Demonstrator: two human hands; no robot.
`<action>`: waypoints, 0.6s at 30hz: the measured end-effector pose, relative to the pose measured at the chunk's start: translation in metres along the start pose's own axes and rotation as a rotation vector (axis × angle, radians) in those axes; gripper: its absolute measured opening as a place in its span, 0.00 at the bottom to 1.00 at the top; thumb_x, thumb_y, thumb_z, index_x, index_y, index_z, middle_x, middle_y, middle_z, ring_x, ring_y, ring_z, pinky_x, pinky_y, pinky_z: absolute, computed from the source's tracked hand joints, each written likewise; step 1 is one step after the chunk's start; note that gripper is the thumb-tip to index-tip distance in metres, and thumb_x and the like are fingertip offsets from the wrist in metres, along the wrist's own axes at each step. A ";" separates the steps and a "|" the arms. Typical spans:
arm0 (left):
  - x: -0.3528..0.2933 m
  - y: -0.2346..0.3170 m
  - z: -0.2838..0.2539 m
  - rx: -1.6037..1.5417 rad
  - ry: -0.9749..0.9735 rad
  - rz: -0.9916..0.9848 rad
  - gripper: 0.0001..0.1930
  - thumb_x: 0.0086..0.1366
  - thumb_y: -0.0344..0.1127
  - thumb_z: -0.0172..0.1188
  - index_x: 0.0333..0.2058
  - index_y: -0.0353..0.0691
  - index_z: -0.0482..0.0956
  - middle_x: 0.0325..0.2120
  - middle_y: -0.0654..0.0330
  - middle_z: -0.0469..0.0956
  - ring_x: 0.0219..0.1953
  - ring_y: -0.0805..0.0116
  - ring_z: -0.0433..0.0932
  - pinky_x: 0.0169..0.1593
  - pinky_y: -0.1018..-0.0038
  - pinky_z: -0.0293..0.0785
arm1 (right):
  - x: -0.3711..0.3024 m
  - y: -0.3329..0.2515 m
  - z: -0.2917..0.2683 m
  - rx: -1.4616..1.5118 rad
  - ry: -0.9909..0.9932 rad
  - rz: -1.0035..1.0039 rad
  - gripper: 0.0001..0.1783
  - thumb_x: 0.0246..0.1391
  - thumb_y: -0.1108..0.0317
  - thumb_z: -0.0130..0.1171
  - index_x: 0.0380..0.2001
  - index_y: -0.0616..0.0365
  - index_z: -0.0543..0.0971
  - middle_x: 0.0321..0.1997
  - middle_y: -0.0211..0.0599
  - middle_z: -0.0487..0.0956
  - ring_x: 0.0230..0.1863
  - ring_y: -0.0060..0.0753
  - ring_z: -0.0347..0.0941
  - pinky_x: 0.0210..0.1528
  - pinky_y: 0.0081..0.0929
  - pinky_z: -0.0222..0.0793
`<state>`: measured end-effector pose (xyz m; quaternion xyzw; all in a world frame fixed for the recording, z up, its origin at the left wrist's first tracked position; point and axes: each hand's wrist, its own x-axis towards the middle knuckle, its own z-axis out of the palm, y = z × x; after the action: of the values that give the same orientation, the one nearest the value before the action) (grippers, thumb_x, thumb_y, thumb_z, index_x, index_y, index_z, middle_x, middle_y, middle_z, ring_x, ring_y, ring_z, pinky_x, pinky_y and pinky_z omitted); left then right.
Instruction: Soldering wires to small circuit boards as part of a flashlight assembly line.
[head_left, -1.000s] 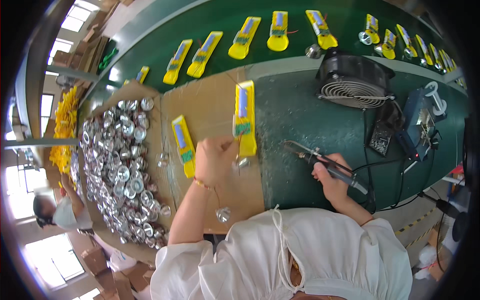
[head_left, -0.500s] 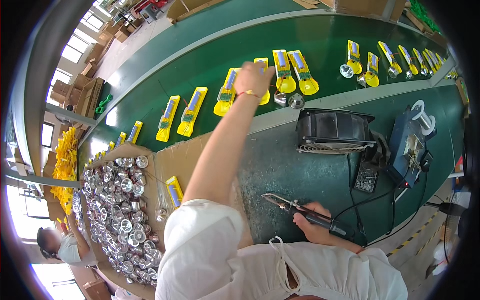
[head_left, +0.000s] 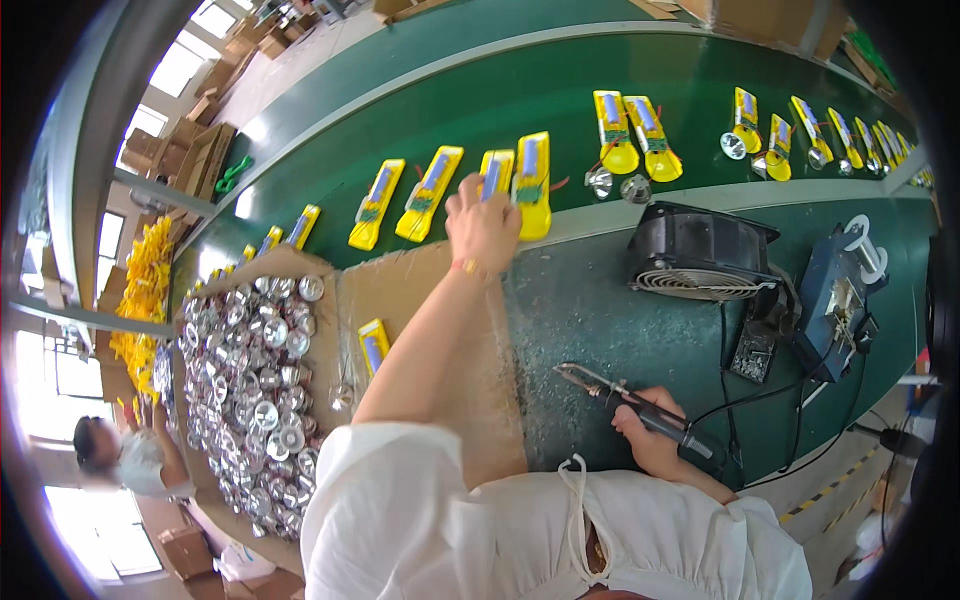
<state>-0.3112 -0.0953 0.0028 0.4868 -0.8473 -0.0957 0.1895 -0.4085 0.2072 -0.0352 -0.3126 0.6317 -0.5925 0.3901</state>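
Conveyor belt point(head_left: 480, 95): the green belt is running across the top, carrying a row of yellow torch halves, some with loose silver reflectors beside them.
Worktop point(head_left: 590, 310): the dark green surface is lying below the belt, with a brown cardboard sheet point(head_left: 400, 290) covering its left part.
Reflector pile point(head_left: 255, 380): a heap of silver reflector cups is filling the left of the cardboard.
Fan point(head_left: 700, 255): a black fan is sitting at the belt's edge, right of the reaching arm.
Soldering station point(head_left: 835, 300): a blue unit is standing at the far right, cables trailing from it.
Left hand point(head_left: 485, 225): the arm is stretching up to the belt; the grip is closing on the lower end of a yellow torch half point(head_left: 496, 172), which is lying on the belt just beside another one.
Right hand point(head_left: 650, 435): the grip is clenched around a soldering iron point(head_left: 625, 395), held low over the worktop, tip pointing left.
Spare torch half point(head_left: 373, 345): one yellow piece is lying on the cardboard beside the pile.
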 end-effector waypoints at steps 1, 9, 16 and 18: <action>-0.030 -0.010 -0.015 0.033 -0.029 -0.021 0.08 0.52 0.36 0.54 0.28 0.42 0.79 0.53 0.52 0.60 0.49 0.47 0.62 0.49 0.59 0.63 | 0.000 0.000 0.000 0.044 -0.015 -0.068 0.08 0.45 0.73 0.61 0.28 0.62 0.73 0.19 0.32 0.77 0.20 0.16 0.71 0.23 0.17 0.66; -0.208 -0.029 -0.087 0.028 0.100 -0.032 0.05 0.51 0.34 0.60 0.26 0.41 0.78 0.49 0.53 0.64 0.47 0.51 0.64 0.51 0.60 0.61 | -0.002 -0.002 0.007 0.031 -0.006 -0.025 0.08 0.50 0.72 0.56 0.31 0.65 0.71 0.20 0.35 0.74 0.20 0.18 0.69 0.23 0.15 0.65; -0.291 -0.049 -0.145 -0.099 -0.007 -0.430 0.12 0.45 0.41 0.67 0.20 0.40 0.77 0.17 0.60 0.73 0.23 0.62 0.73 0.28 0.70 0.68 | -0.015 -0.010 0.007 -0.039 0.001 -0.072 0.09 0.51 0.70 0.56 0.32 0.65 0.71 0.20 0.35 0.74 0.19 0.18 0.67 0.23 0.14 0.63; -0.302 -0.041 -0.130 -0.142 -0.227 -0.559 0.17 0.44 0.48 0.67 0.20 0.40 0.77 0.18 0.59 0.75 0.23 0.60 0.75 0.26 0.68 0.69 | -0.016 -0.013 0.012 -0.074 -0.008 -0.144 0.09 0.52 0.68 0.54 0.33 0.64 0.71 0.20 0.35 0.73 0.18 0.19 0.66 0.21 0.14 0.61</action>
<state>-0.0877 0.1465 0.0375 0.6728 -0.6874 -0.2571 0.0934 -0.3912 0.2137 -0.0203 -0.3738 0.6273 -0.5943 0.3370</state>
